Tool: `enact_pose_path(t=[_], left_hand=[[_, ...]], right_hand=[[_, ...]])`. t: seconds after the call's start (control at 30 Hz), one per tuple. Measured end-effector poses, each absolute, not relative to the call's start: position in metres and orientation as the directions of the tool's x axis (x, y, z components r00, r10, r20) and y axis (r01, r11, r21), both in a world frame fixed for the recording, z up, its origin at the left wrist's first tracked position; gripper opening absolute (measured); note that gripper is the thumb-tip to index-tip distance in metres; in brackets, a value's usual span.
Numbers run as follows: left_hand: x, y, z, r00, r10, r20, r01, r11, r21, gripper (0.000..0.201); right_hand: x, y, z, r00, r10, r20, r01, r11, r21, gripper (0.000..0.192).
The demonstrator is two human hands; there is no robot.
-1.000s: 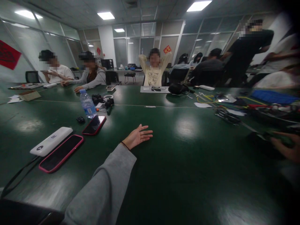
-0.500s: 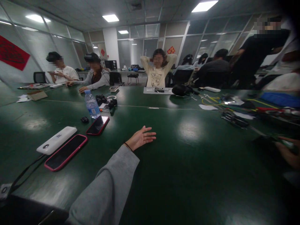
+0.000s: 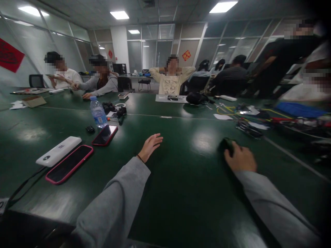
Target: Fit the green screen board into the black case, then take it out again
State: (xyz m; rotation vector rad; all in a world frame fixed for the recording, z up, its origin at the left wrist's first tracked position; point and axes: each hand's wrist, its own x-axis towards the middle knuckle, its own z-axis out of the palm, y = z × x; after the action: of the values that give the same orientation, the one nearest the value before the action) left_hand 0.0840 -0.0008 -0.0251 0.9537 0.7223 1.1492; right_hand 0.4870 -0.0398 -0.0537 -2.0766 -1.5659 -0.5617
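A small dark object (image 3: 228, 144) sits under my right hand (image 3: 240, 159), fingers curled closed around it; at nine o'clock my left hand (image 3: 150, 146) rests on the counter (image 3: 186, 193), fingers open.

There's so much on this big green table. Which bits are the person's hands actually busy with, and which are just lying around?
In hand:
- right hand closed over a small dark object; what it is cannot be told
- left hand open, resting on the table, holding nothing

Lying about:
- two phones
- white power bank
- water bottle
- cables and tools
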Motion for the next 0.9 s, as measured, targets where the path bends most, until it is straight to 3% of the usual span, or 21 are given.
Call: enact_pose_path(t=[0.1, 0.2, 0.3, 0.5, 0.63, 0.9], left_hand=[[0.086, -0.001, -0.028, 0.126, 0.987, 0.097, -0.315, -0.053, 0.947, 0.034], [0.08, 0.002, -0.03, 0.028, 0.979, 0.2, -0.224, -0.189, 0.956, 0.036], [0.068, 0.012, -0.033, -0.111, 0.972, 0.208, -0.21, -0.227, 0.951, 0.038], [0.051, 0.029, -0.039, -0.157, 0.985, 0.072, -0.376, -0.127, 0.918, 0.044], [0.053, 0.029, -0.041, -0.174, 0.979, 0.103, -0.319, -0.154, 0.935, 0.038], [0.059, 0.024, -0.037, -0.163, 0.972, 0.169, -0.179, -0.197, 0.964, 0.036]], right_hand=[[0.36, -0.031, -0.042, 0.01, 0.828, 0.561, 0.992, 0.064, -0.112, 0.05], [0.259, -0.031, -0.033, -0.296, 0.79, 0.537, 0.887, 0.436, -0.152, 0.047], [0.204, -0.035, -0.029, -0.444, 0.742, 0.502, 0.776, 0.599, -0.198, 0.049], [0.201, -0.027, -0.034, -0.302, 0.784, 0.542, 0.795, 0.521, -0.31, 0.06], [0.21, -0.019, -0.041, -0.194, 0.826, 0.53, 0.798, 0.447, -0.405, 0.051], [0.213, -0.013, -0.049, -0.138, 0.844, 0.518, 0.753, 0.429, -0.498, 0.045]])
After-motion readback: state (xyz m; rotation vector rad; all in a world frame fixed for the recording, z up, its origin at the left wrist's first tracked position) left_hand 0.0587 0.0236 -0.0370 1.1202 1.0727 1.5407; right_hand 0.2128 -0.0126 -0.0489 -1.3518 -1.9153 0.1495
